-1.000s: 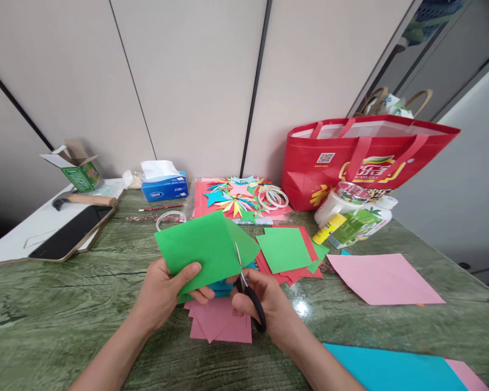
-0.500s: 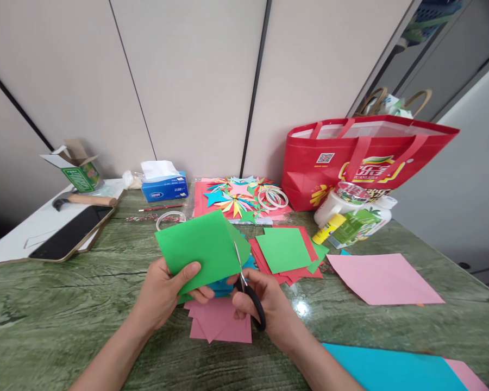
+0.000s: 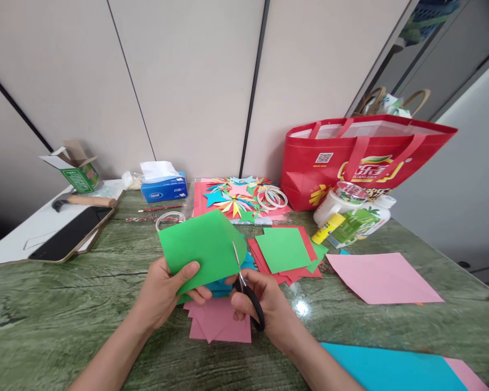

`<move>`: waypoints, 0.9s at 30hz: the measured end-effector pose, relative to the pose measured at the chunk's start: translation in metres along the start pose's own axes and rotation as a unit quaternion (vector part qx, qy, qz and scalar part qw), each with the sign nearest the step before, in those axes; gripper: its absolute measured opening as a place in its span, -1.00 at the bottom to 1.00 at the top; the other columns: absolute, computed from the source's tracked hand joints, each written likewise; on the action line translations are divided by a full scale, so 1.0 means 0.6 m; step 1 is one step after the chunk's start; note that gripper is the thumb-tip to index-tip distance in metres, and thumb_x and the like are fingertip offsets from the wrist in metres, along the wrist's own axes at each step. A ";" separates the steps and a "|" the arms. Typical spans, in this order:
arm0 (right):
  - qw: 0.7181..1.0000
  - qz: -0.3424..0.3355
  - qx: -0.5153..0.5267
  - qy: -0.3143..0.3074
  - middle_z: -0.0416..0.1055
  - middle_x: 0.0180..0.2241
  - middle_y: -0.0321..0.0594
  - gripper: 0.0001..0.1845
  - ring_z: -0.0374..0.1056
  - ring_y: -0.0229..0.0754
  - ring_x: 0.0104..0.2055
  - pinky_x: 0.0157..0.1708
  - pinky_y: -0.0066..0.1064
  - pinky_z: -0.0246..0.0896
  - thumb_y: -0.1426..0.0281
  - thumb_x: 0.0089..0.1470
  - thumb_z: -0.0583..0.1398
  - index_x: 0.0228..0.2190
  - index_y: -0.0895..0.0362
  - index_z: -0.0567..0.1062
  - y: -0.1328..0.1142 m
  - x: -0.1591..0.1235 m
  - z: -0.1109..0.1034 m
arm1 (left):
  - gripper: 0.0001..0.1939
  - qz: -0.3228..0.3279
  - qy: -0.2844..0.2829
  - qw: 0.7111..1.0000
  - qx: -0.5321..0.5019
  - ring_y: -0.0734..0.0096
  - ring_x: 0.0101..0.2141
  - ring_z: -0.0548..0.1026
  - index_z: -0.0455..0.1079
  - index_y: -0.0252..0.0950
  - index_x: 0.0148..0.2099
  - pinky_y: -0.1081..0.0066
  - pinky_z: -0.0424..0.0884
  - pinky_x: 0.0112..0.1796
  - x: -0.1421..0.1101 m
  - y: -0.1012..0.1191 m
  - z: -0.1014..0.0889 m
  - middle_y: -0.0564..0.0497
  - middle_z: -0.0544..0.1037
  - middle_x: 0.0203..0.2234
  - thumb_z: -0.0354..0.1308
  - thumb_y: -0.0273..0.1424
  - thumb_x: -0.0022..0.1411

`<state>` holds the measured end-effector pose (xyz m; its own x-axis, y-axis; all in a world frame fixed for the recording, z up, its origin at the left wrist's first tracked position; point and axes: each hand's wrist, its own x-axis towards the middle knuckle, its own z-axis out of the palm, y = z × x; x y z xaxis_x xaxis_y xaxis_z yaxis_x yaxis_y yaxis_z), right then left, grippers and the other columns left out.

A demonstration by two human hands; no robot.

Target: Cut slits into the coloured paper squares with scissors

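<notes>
My left hand (image 3: pixel 173 290) pinches a green sheet of paper (image 3: pixel 199 247) between thumb and fingers, holding it above the table. In my right hand (image 3: pixel 261 301) is a pair of scissors with black handles (image 3: pixel 253 307). Their blades lie across the right part of the green sheet, which bends away behind them. Below the hands are pink paper pieces (image 3: pixel 220 323) in a small stack, and blue paper (image 3: pixel 222 288) partly hidden by the sheet and fingers. Right of the scissors, a green square (image 3: pixel 287 250) rests on red paper pieces (image 3: pixel 261 260).
Folded paper stars (image 3: pixel 240 198) and white rings (image 3: pixel 273 199) lie at the back. A red bag (image 3: pixel 309 163), a mug (image 3: pixel 330 209) and a yellow glue stick (image 3: pixel 328 228) stand right. Pink (image 3: pixel 383 277) and blue sheets (image 3: pixel 391 366) lie right; a tissue box (image 3: pixel 164 187) and phone (image 3: pixel 71 233) left.
The green sheet has shifted and tilted slightly, and its part beyond the scissors bends differently. Both hands keep their hold in nearly the same place.
</notes>
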<state>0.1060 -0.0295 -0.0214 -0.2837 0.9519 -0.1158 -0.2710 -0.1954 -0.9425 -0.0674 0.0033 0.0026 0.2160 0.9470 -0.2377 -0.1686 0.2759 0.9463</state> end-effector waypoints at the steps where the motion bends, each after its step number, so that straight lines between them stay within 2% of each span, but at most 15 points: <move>1: 1.000 0.000 -0.003 0.001 0.24 -0.67 -0.42 -0.66 0.16 -0.41 -0.66 -0.62 -0.54 0.09 0.24 -0.23 0.28 -0.42 0.19 0.39 0.000 0.000 0.000 | -0.80 -0.001 0.001 1.000 0.000 0.39 -0.73 0.44 0.27 -0.39 -0.44 0.49 0.36 -0.67 0.000 0.000 0.000 -0.09 0.51 -0.73 0.19 -0.37 -0.05; 12: 1.000 0.001 -0.016 0.002 0.22 -0.69 -0.43 -0.67 0.12 -0.40 -0.68 -0.64 -0.53 0.06 0.24 -0.23 0.28 -0.43 0.18 0.38 0.004 0.002 -0.003 | -0.81 0.001 -0.007 1.000 0.001 0.45 -0.75 0.41 0.25 -0.38 -0.43 0.53 0.34 -0.69 0.000 -0.001 -0.004 -0.07 0.51 -0.74 0.17 -0.37 -0.02; 17: 1.000 -0.006 -0.005 -0.013 0.25 -0.61 -0.41 -0.62 0.08 -0.42 -0.62 -0.62 -0.56 -0.02 0.30 -0.34 0.34 -0.43 0.19 0.37 -0.005 0.001 0.002 | -0.81 -0.005 -0.013 1.000 0.000 0.46 -0.75 0.41 0.22 -0.36 -0.41 0.54 0.33 -0.70 0.002 -0.001 -0.006 -0.05 0.50 -0.75 0.16 -0.37 0.01; 20: 1.000 -0.009 0.000 -0.020 0.23 -0.60 -0.41 -0.62 0.05 -0.43 -0.60 -0.62 -0.57 -0.07 0.32 -0.33 0.34 -0.43 0.20 0.36 -0.009 0.000 0.002 | -0.81 -0.011 -0.019 1.000 0.000 0.46 -0.77 0.39 0.20 -0.34 -0.40 0.54 0.32 -0.72 0.001 -0.002 -0.007 -0.03 0.49 -0.77 0.15 -0.36 0.01; 24: 1.000 -0.009 -0.009 -0.022 0.23 -0.63 -0.41 -0.66 0.08 -0.42 -0.62 -0.62 -0.55 -0.04 0.29 -0.25 0.30 -0.42 0.20 0.37 -0.006 0.000 0.000 | -0.80 -0.016 -0.023 1.000 -0.001 0.46 -0.77 0.38 0.19 -0.33 -0.39 0.53 0.31 -0.72 0.000 -0.002 -0.009 -0.02 0.48 -0.77 0.15 -0.36 0.01; 27: 1.000 -0.003 -0.020 -0.017 0.24 -0.65 -0.42 -0.67 0.11 -0.41 -0.65 -0.63 -0.54 0.01 0.30 -0.27 0.31 -0.43 0.19 0.37 -0.002 0.001 -0.002 | -0.80 -0.019 -0.023 1.000 -0.002 0.46 -0.77 0.38 0.19 -0.34 -0.38 0.53 0.32 -0.72 0.001 -0.001 -0.010 -0.02 0.48 -0.77 0.15 -0.36 0.01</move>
<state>0.1071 -0.0283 -0.0208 -0.3124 0.9447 -0.0999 -0.2366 -0.1793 -0.9549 -0.0727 0.0044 0.0007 0.2654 0.9275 -0.2633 -0.1628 0.3123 0.9359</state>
